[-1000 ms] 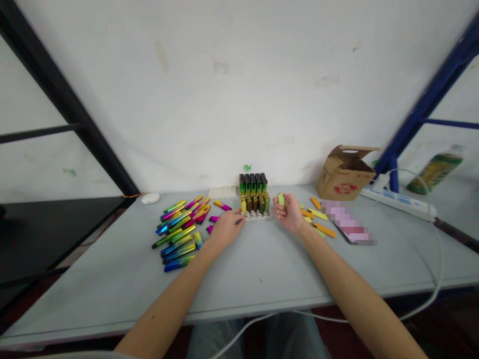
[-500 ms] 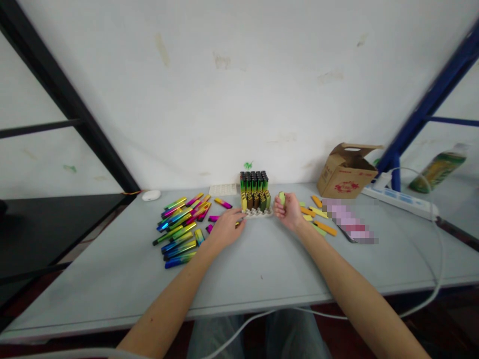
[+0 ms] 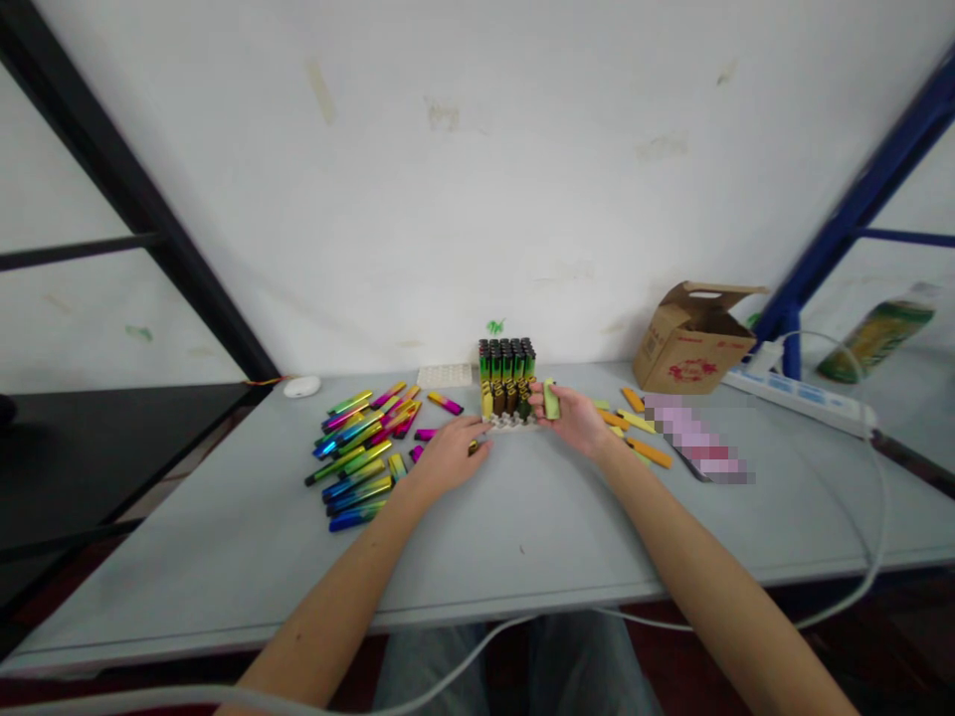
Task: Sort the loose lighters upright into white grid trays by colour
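Note:
Near the wall stands a white holder (image 3: 508,425) with rows of upright lighters, green and black ones (image 3: 507,360) behind, yellow and brown ones (image 3: 510,399) in front. Several of its front holes show no lighter. In my right hand (image 3: 578,418), at the holder's right front, a pale green lighter (image 3: 551,400) is held upright. My left hand (image 3: 452,452) rests at the holder's left front edge, its fingertips touching it; a small dark and yellow piece (image 3: 473,448) shows under its fingers, and its grip is unclear.
Many shiny coloured lighters (image 3: 362,462) lie in a pile at left. Orange and yellow lighters (image 3: 648,452), a pink pixelated object (image 3: 693,438), an open cardboard box (image 3: 690,343) and a power strip (image 3: 806,401) are at right. A white perforated tray (image 3: 445,376) lies by the wall.
My right hand has moved slightly left, closer to the holder, and the pale green lighter now shows more of its length. My left hand has stayed almost in place.

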`<state>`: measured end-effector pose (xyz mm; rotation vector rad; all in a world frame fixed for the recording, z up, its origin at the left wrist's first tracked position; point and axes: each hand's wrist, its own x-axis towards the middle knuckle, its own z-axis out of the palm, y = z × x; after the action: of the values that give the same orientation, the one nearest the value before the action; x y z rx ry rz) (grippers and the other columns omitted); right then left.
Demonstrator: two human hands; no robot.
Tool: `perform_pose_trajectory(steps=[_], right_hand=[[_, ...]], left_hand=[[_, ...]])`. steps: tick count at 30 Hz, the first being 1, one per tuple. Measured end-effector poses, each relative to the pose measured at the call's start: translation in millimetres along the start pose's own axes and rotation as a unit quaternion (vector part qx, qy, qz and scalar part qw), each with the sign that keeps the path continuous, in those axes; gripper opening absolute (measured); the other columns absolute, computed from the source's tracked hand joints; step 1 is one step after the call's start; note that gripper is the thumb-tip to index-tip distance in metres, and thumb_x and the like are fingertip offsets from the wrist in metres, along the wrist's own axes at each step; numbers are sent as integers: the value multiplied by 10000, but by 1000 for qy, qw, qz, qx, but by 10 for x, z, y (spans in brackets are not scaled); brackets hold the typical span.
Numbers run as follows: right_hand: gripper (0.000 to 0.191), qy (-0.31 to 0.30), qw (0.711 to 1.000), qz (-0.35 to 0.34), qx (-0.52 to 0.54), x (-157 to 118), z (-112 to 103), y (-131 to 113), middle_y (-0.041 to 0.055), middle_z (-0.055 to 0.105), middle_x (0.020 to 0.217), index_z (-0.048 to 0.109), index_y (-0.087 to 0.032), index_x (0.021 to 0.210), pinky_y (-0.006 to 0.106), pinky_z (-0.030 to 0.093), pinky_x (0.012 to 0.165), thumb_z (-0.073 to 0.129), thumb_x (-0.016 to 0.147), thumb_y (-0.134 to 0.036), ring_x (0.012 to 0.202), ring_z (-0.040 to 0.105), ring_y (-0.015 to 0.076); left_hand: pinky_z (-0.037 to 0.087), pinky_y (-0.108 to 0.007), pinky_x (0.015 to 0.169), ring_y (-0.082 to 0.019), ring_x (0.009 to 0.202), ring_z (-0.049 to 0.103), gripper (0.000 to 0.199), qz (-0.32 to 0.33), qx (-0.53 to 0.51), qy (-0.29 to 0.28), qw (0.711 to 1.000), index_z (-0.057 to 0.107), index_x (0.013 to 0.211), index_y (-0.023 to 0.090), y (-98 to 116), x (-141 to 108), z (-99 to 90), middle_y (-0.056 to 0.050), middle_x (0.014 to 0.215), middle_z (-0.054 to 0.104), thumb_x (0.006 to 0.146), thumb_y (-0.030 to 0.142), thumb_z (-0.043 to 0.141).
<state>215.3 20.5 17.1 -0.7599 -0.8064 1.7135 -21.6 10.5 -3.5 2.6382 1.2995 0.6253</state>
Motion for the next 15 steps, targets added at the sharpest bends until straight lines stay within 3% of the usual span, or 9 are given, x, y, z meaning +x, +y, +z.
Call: perform_pose_trajectory(steps=[3,7,10,15], right_hand=[[257,-24,999,-10,-28,-5,-11,-19,62,698,870,677,-154,951,251,486,688,444,878,-235,708,606,133],[238,-9,996,-46,-76,-4,-41,-52,43,687,886,703,-183,942,259,482,709,504,866,-290,727,599,135],[248,18,987,-95,-130,0,-92,-79,18,672,830,702,-201,978,250,473,672,618,811,-364,697,581,129],[474,114,944,-192,-244,34,-222,-117,-12,669,750,664,-201,1028,227,450,586,787,642,-447,630,566,113]], left_hand=[[447,-369,1033,-243,1138,595,353,6,-5,0,1000,649,1198,163,0,-6,-7,-110,1218,648,891,254,499],[447,-377,1038,-245,1142,595,356,10,-13,0,1000,645,1202,163,-1,-12,-13,-112,1225,645,886,246,504],[447,-376,1038,-248,1145,596,357,8,-9,-3,1000,644,1204,167,3,-12,-16,-109,1224,646,882,246,511],[440,-380,1045,-253,1158,587,367,5,1,-12,1000,634,1216,142,16,-14,-27,-123,1234,640,890,257,510]])
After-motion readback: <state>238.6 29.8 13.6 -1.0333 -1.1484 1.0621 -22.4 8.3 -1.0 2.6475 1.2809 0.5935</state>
